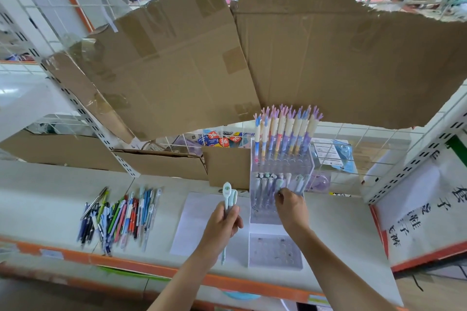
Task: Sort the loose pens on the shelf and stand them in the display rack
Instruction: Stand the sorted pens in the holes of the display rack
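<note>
Left hand [225, 219] grips two pens [228, 199] upright. I see right hand [290, 206] fingers pinching a pen in the rack [280, 214].

Behind the wire grid at the back of your shelf, the red round stickers [224, 141] on blue packets each carry the number "36"; you can read it three times, tilted at different angles. To your right, the white paper sign [427, 199] bears large black handwritten Chinese characters in columns; you can make out "子" more than once, the rest being too skewed to read surely. The printed label [326, 153] behind the grid is too small to read.
</note>
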